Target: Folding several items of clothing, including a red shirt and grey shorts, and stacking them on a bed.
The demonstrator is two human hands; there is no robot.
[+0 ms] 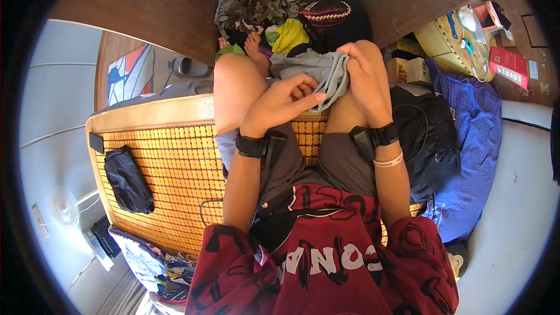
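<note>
A grey garment (pixel 335 83) is being grasped by the left grip (pixel 286 104) and right grip (pixel 367 81) at the bed's (pixel 175 112) front edge. Space beyond is being crowded by clothes (pixel 291 36), the left edge by black cloth (pixel 128 182).

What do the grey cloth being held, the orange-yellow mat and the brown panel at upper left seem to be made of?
Grey cloth: soft, matt fabric, bunching into loose folds; fibre unclear.
Orange-yellow mat: probably bamboo or wood, smooth-looking, in small tile-like pieces; plastic is possible.
Brown panel: wood or wood-look board, with a slight sheen and uneven, worn-looking patches.
</note>
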